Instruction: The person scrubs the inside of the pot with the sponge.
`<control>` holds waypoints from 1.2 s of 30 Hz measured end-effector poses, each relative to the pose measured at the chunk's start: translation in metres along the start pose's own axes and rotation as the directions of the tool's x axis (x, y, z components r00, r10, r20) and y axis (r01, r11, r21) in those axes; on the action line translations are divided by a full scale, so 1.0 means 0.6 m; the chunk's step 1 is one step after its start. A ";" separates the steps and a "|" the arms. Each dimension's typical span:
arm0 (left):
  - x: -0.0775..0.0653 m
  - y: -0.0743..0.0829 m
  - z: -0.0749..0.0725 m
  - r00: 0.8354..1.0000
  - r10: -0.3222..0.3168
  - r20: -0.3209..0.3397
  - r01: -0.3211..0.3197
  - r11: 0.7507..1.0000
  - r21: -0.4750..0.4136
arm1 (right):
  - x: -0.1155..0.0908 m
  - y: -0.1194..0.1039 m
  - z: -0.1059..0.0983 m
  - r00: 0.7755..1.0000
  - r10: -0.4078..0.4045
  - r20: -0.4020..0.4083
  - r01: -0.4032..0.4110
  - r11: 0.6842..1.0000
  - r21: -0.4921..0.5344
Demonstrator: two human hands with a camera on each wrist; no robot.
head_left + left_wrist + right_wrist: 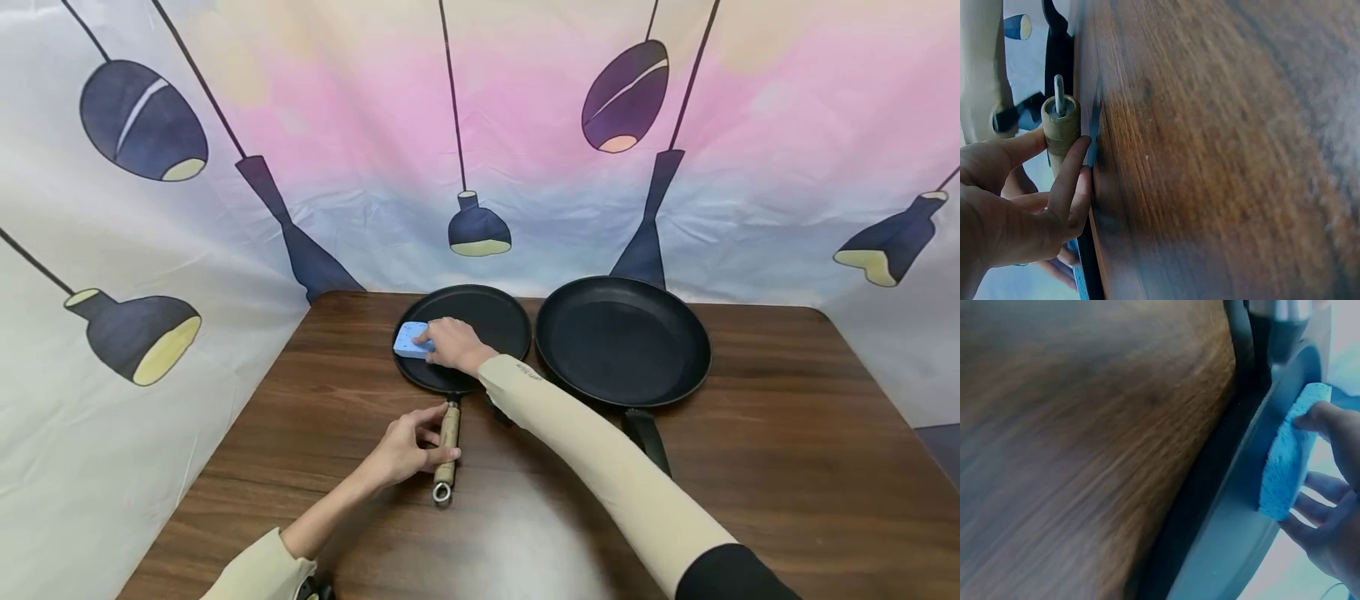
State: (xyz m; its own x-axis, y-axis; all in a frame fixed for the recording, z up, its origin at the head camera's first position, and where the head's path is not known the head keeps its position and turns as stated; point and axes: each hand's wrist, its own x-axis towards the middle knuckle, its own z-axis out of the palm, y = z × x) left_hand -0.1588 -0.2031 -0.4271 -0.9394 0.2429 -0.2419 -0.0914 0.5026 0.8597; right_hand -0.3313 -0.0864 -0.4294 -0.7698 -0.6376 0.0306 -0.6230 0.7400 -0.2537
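A flat black pan (480, 308) with a wooden handle (449, 429) lies on the table, its handle toward me. My left hand (408, 446) grips that handle from the left, thumb on one side and fingers on the other; the left wrist view shows the handle's metal-ringed end (1060, 106) between them. My right hand (453, 343) holds a light blue sponge (411, 340) against the left part of the pan's surface. In the right wrist view the thumb and fingers pinch the sponge (1291, 453) by its edges.
To the right stands a larger, deeper black frying pan (622, 342), its black handle (647, 437) partly behind my right sleeve. Both pans rest near the back edge of the brown wooden table (795, 467). Behind it hangs a cloth (360, 108) printed with lamps.
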 end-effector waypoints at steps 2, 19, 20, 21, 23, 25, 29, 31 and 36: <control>0.002 -0.001 0.002 1.000 0.014 0.004 -0.014 1.000 -0.014 | 0.009 0.005 0.004 0.999 0.032 -0.023 -0.032 0.999 -0.001; -0.001 -0.006 0.004 0.999 0.043 -0.011 -0.044 0.998 -0.054 | 0.048 0.043 0.010 0.977 0.188 -0.097 -0.200 0.971 -0.130; -0.001 -0.007 0.004 0.999 0.048 -0.013 -0.048 0.998 -0.046 | 0.048 0.047 0.009 0.977 0.188 -0.100 -0.200 0.971 -0.129; 0.000 -0.007 0.003 0.999 0.052 -0.015 -0.053 0.998 -0.040 | 0.047 0.051 0.007 0.976 0.193 -0.103 -0.205 0.970 -0.133; 0.000 -0.006 0.004 0.998 0.062 -0.014 -0.063 0.998 -0.031 | 0.040 0.063 0.003 0.969 0.219 -0.115 -0.235 0.961 -0.147; 0.000 -0.005 0.006 0.998 0.069 -0.009 -0.069 0.997 -0.024 | 0.034 0.075 -0.001 0.960 0.253 -0.123 -0.271 0.948 -0.167; 0.000 -0.006 0.006 0.998 0.066 -0.007 -0.066 0.998 -0.015 | 0.023 0.097 -0.010 0.949 0.290 -0.123 -0.309 0.935 -0.176; -0.001 -0.005 0.005 0.998 0.066 -0.006 -0.066 0.998 -0.005 | 0.018 0.105 -0.016 0.946 0.301 -0.122 -0.318 0.934 -0.165; -0.004 -0.002 0.002 0.998 0.062 -0.003 -0.062 0.998 0.016 | 0.009 0.118 -0.034 0.936 0.343 -0.078 -0.350 0.929 -0.120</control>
State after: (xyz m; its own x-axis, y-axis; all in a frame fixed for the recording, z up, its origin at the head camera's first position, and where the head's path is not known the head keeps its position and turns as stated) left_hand -0.1559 -0.2033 -0.4283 -0.9443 0.2712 -0.1863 -0.0274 0.4993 0.8660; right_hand -0.3824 -0.0330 -0.4275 -0.9451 -0.3264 0.0167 -0.3257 0.9365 -0.1301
